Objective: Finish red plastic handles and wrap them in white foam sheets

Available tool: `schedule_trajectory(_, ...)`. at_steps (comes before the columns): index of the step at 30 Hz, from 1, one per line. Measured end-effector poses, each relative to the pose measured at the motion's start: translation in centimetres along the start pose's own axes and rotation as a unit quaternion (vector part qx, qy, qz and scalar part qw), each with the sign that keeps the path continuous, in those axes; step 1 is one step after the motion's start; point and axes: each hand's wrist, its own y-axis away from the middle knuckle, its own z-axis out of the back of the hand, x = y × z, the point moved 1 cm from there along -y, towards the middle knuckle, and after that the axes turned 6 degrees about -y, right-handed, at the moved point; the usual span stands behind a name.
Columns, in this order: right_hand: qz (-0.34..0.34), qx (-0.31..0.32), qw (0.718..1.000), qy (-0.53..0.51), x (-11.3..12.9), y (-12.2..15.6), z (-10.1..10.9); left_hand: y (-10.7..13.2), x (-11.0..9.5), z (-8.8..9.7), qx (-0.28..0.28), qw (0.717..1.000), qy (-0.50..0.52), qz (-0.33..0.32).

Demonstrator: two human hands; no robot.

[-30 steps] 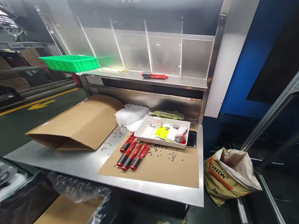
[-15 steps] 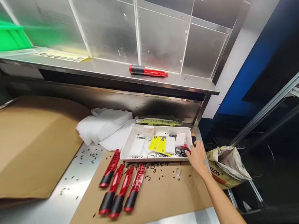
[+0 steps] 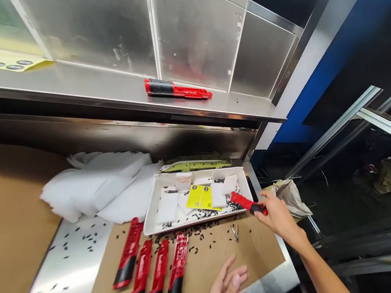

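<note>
In my right hand is a red and black plastic handle piece; the fingers close on its black end while its red end points left over the white tray. Low in the picture, my left hand is empty, palm turned sideways and fingers apart, above the brown cardboard sheet. Several similar red and black handle pieces lie side by side to its left. Inside the tray are a yellow printed card, white pads and many tiny black parts.
Another red and black piece lies on the metal shelf. White foam sheets and a large cardboard piece are at left. A small metal item and scattered black bits are before the tray. A paper bag stands right of the table.
My right hand has lifted the handle piece from the tray's right end. My left hand has come up into view from the bottom edge. The camera view has moved closer and shifted right.
</note>
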Motion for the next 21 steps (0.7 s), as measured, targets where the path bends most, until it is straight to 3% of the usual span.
schedule_trajectory(3, 0.104, 0.013, 0.986, -0.131, 1.6, 5.7, -0.3, -0.4, -2.7, -1.9, 0.035, 0.981, 0.189, 0.034)
schedule_trajectory(5, 0.152, -0.011, 0.956, -0.249, 2.5, 8.4, -1.4, -0.3, -4.1, -2.4, -0.010, 0.969, 0.247, 0.028)
schedule_trajectory(7, 0.139, -0.059, 0.933, -0.327, 2.8, 9.7, -2.7, -0.1, -5.1, -2.4, -0.080, 0.963, 0.259, 0.005)
schedule_trajectory(11, 0.044, -0.117, 0.895, -0.429, 2.9, 9.4, -4.1, 0.2, -6.1, -2.2, -0.148, 0.959, 0.232, -0.064)
schedule_trajectory(15, -0.002, -0.087, 0.850, -0.520, 4.0, 8.2, -3.5, -0.1, -6.1, -2.8, -0.206, 0.949, 0.217, -0.100)
schedule_trajectory(21, -0.037, -0.056, 0.809, -0.585, 4.9, 7.2, -2.8, -0.5, -5.3, -3.9, -0.220, 0.950, 0.195, -0.100)
